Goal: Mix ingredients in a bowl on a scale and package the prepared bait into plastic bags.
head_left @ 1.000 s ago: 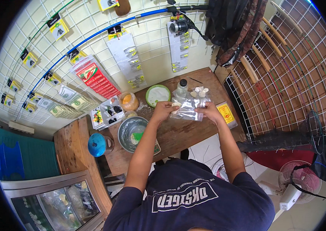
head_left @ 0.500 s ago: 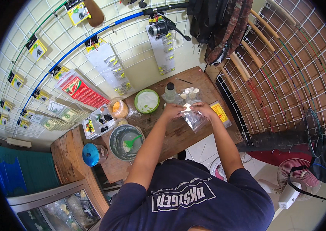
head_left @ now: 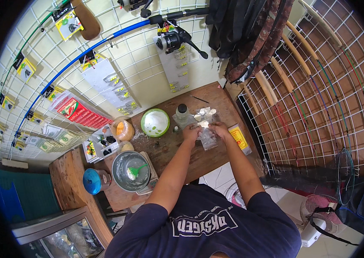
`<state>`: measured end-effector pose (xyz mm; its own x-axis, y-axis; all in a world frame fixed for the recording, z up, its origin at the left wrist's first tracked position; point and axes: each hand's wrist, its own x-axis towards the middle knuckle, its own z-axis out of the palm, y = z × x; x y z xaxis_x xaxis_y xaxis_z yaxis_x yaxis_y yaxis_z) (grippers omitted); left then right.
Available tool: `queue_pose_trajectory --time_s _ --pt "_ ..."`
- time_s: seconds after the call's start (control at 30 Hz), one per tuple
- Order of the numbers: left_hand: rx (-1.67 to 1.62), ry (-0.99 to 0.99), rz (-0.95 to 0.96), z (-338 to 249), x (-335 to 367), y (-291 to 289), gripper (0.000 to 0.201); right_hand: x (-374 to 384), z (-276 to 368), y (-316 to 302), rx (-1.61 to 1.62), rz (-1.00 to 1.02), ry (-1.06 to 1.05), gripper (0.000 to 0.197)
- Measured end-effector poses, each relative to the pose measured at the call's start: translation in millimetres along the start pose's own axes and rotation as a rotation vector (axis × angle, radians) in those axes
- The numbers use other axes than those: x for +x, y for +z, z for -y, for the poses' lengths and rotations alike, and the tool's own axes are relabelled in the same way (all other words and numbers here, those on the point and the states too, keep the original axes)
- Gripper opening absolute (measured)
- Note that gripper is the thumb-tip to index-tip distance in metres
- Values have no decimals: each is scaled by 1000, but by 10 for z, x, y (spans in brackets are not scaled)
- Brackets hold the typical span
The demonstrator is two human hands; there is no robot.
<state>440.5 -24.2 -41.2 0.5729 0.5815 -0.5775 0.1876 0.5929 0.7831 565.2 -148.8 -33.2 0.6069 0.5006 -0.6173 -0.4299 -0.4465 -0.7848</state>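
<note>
A small clear plastic bag [head_left: 208,141] lies between my hands over the right part of the wooden table. A cream-coloured piece [head_left: 203,124] shows at its upper end. My left hand [head_left: 191,131] pinches the bag's left side, and my right hand [head_left: 220,130] grips its right side, fingers closed. Just beyond them, several pale cream pieces [head_left: 206,112] rest on clear plastic. A clear bottle with a black cap [head_left: 182,112] stands upright beside my left hand, near a tiny vial [head_left: 176,128]. To the right of my right hand lies a yellow packet [head_left: 239,138].
A green bowl of white powder [head_left: 155,123], a jar with orange contents [head_left: 123,130] and a grey pot [head_left: 121,170] holding a green scoop [head_left: 134,172] stand leftward. A blue-lidded can [head_left: 92,181] and a compartment box [head_left: 100,145] sit farther left. Wire grids [head_left: 315,99] carry fishing gear.
The whole view has shifted, so the table appears farther left. My hands have come slightly closer together and nearer the loose cream pieces, still holding the bag.
</note>
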Motion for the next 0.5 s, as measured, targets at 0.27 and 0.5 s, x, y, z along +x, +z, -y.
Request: queue_pose_trajectory --time_s 0.27,0.5 --pt "115 -8 100 -291 87 397 61 597 -60 -289 -61 -186 -164 37" --pt "789 249 1 226 251 185 67 471 -158 -136 -858 -347 -362 57"
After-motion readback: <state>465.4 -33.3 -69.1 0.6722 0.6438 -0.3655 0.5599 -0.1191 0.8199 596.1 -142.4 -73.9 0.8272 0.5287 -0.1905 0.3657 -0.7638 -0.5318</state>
